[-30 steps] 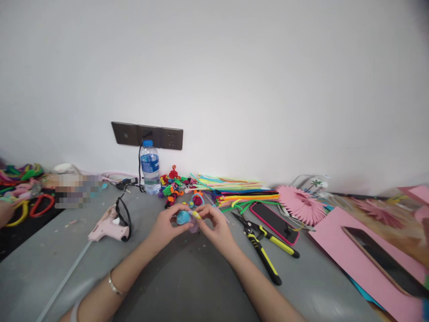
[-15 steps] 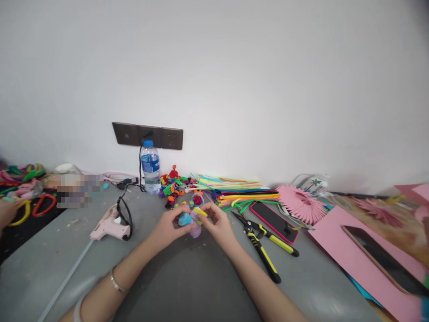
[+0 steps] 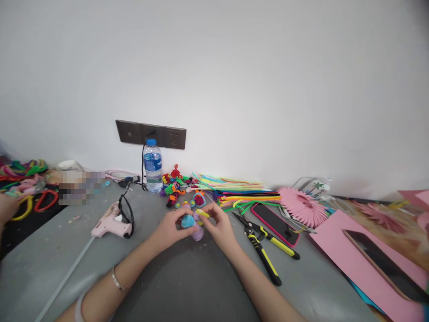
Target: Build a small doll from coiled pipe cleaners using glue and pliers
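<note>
My left hand (image 3: 174,227) is closed around a small coiled pipe cleaner figure (image 3: 198,233), which has a light blue ball-like part and a purple part. A yellow pipe cleaner piece (image 3: 203,213) is pinched in my right hand (image 3: 219,226), against the figure's upper right side. Both hands meet just above the grey table, and the fingers partly hide the figure. Right behind them lie a small ring-shaped pipe cleaner piece (image 3: 199,199) and several colourful pipe cleaner figures (image 3: 174,188).
A pink glue gun (image 3: 112,225) lies at left, near a water bottle (image 3: 153,167). Pipe cleaners (image 3: 248,194), yellow-black pliers (image 3: 261,243), a pink-cased phone (image 3: 275,223) and pink paper (image 3: 338,237) with another phone (image 3: 382,264) are at right. Another person's hand (image 3: 7,209) shows at far left, by scissors (image 3: 46,201).
My hands stay together on the figure, with the yellow piece at its side. The whole view has shifted slightly; the figure looks tilted a little differently.
</note>
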{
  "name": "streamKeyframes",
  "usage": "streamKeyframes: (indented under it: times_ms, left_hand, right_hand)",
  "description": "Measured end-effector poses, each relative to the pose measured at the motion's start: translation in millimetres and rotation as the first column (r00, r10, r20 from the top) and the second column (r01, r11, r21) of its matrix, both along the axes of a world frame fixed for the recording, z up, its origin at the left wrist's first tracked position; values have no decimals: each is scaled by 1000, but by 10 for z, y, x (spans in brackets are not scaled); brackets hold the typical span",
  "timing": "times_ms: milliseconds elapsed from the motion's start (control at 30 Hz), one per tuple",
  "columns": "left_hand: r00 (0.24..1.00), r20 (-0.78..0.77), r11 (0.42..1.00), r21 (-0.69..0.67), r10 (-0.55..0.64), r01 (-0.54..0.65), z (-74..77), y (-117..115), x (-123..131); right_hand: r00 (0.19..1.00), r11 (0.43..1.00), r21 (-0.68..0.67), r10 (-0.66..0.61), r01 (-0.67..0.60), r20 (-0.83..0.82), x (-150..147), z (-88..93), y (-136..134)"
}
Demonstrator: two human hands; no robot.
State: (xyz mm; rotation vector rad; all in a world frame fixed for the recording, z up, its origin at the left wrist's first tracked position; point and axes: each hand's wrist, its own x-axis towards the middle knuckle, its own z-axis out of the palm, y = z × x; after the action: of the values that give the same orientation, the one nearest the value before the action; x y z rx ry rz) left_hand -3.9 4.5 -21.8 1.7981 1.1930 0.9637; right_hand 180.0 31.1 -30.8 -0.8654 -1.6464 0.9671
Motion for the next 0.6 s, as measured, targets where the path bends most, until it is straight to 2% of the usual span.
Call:
streamKeyframes:
  times_ms: [233,433,600]
  left_hand:
    - [999,50,999,-31,19,-17,-26,3,15]
    - [998,59,998,-43,37,-35,5,-7,16]
    - [996,84,999,-7,38,-37,-2,-4,7]
  right_hand:
    - [998,998,29,-54,56,-43,-7,-9,-13]
    - [999,993,114,-14,10,35,-13,-7,-33]
    - [1000,992,126,4,-7,24,-23,-20,-27]
